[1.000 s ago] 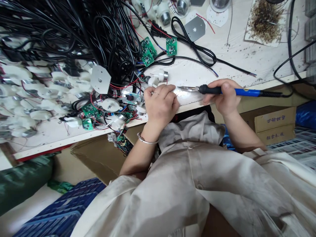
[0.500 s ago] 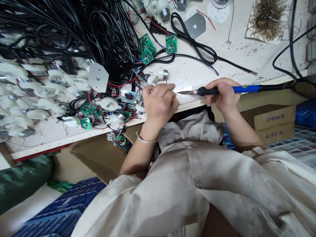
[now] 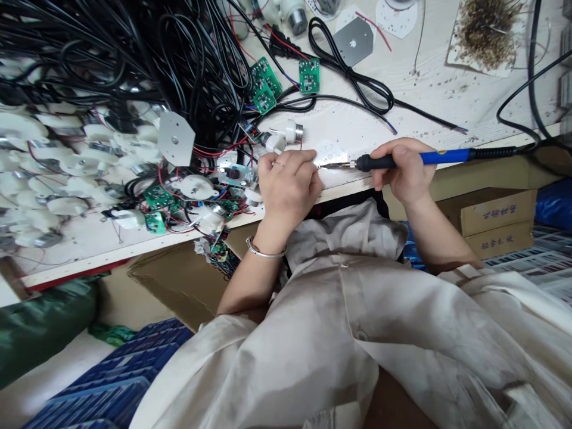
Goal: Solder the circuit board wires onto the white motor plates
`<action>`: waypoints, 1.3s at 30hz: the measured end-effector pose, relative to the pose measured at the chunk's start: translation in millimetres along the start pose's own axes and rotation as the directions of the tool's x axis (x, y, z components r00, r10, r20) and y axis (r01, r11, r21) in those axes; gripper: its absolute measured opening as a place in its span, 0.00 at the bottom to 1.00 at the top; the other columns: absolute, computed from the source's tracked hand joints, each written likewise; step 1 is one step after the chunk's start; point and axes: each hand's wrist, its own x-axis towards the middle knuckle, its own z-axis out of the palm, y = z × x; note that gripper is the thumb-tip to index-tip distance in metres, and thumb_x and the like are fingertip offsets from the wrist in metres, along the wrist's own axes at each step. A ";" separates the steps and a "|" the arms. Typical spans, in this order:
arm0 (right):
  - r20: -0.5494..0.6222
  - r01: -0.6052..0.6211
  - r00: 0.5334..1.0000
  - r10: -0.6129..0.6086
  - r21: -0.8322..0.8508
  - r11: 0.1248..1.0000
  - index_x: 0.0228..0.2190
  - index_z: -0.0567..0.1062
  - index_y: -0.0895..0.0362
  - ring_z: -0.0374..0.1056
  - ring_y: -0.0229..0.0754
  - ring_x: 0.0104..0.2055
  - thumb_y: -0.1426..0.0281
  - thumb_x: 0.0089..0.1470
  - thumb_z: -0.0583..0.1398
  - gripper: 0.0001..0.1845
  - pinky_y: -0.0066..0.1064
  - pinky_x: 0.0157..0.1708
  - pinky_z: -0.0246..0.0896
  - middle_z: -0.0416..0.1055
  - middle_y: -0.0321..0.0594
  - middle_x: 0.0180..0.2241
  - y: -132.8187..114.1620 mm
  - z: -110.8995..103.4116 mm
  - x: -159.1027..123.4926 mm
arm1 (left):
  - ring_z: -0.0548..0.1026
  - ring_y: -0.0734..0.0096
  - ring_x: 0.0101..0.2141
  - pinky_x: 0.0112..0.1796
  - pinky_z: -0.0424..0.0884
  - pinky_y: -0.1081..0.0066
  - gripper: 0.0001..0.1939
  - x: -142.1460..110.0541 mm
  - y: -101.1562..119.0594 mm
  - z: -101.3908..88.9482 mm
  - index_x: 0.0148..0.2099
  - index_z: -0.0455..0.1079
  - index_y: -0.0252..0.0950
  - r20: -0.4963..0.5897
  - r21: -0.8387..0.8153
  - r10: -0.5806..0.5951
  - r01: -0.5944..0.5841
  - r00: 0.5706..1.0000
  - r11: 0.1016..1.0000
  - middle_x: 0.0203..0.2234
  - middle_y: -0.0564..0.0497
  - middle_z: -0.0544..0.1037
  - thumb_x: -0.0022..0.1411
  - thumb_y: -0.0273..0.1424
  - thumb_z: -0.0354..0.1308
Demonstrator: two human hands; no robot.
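Soldering iron (image 3: 415, 158): blue-and-black handle, gripped in the right hand, its metal tip (image 3: 337, 165) pointing at the left hand's fingertips and ending just beside them.
Right hand (image 3: 404, 170): closed firmly around the handle, resting near the bench edge.
Left hand (image 3: 288, 190): fingers curled downward over something small, which they hide, so I cannot tell what they grasp; a ring (image 3: 279, 163) on one finger, a metal bangle (image 3: 266, 251) on the wrist.
Just beside the hands: a perforated white disc (image 3: 329, 154), a white-bodied small motor (image 3: 286, 134) and a wired circuit board (image 3: 235, 176).
Further along the bench: green circuit boards (image 3: 309, 75), a tangle of black power cords (image 3: 179, 65) and a heap of white motor housings (image 3: 67, 173) — red wires running among them.
Below the bench: a cardboard box (image 3: 491, 213).
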 end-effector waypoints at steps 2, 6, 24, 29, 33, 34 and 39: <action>-0.019 -0.005 1.000 0.006 0.045 0.999 0.28 0.79 0.55 0.60 0.30 0.11 0.48 0.59 0.60 0.24 0.22 0.10 0.52 0.69 0.28 0.14 -2.5 1.8 0.3 | 0.77 0.58 0.47 0.53 0.64 0.49 0.07 -0.1 -0.6 -0.1 0.35 0.71 0.41 0.008 -0.001 0.005 -0.004 1.000 1.000 0.46 0.50 0.82 0.66 0.26 0.54; -0.071 0.055 0.996 -0.046 0.132 0.990 0.28 0.81 0.56 0.61 0.31 0.11 0.53 0.59 0.62 0.20 0.23 0.10 0.50 0.70 0.29 0.13 -3.2 4.2 0.3 | 0.77 0.57 0.48 0.53 0.63 0.47 0.07 -0.1 -1.3 1.2 0.36 0.71 0.41 0.016 -0.003 -0.002 0.002 1.000 1.000 0.46 0.50 0.82 0.66 0.26 0.54; -0.128 0.030 0.991 -0.025 0.037 0.999 0.28 0.77 0.53 0.57 0.30 0.11 0.45 0.58 0.59 0.25 0.24 0.12 0.50 0.63 0.28 0.14 3.5 3.0 -2.4 | 0.73 0.53 0.58 0.58 0.61 0.46 0.05 -1.4 -4.7 2.9 0.41 0.68 0.40 0.029 0.015 0.071 -0.072 0.997 0.997 0.52 0.47 0.79 0.69 0.28 0.52; -0.127 0.004 0.992 -0.001 0.027 1.000 0.27 0.78 0.53 0.56 0.31 0.11 0.44 0.57 0.59 0.26 0.25 0.13 0.52 0.61 0.28 0.13 4.1 2.0 -3.4 | 0.75 0.55 0.55 0.59 0.61 0.43 0.05 5.1 -5.7 1.7 0.40 0.68 0.40 0.071 0.009 0.135 -0.136 0.988 0.991 0.49 0.49 0.80 0.69 0.28 0.51; -0.141 0.018 0.990 -0.010 0.055 0.998 0.26 0.77 0.54 0.55 0.31 0.11 0.46 0.56 0.61 0.24 0.25 0.11 0.49 0.61 0.28 0.12 1.9 2.9 -3.0 | 0.77 0.57 0.49 0.58 0.63 0.43 0.05 8.8 -9.3 3.0 0.40 0.68 0.40 0.056 0.050 0.166 -0.169 0.985 0.984 0.44 0.49 0.81 0.69 0.28 0.52; -0.144 0.022 0.989 -0.014 0.058 0.998 0.26 0.77 0.54 0.55 0.31 0.11 0.47 0.56 0.61 0.23 0.25 0.11 0.48 0.61 0.28 0.12 1.7 3.3 -2.8 | 0.77 0.56 0.48 0.58 0.63 0.42 0.05 9.0 -10.1 3.6 0.40 0.69 0.40 0.054 0.052 0.167 -0.170 0.984 0.984 0.44 0.49 0.81 0.68 0.28 0.52; -0.135 0.009 0.991 -0.005 0.034 0.999 0.26 0.77 0.53 0.53 0.31 0.11 0.46 0.56 0.60 0.24 0.26 0.11 0.48 0.62 0.28 0.12 3.4 3.6 -2.5 | 0.77 0.56 0.48 0.59 0.60 0.40 0.06 8.7 -11.4 6.1 0.41 0.69 0.41 0.068 0.028 0.146 -0.148 0.987 0.989 0.44 0.49 0.81 0.68 0.27 0.51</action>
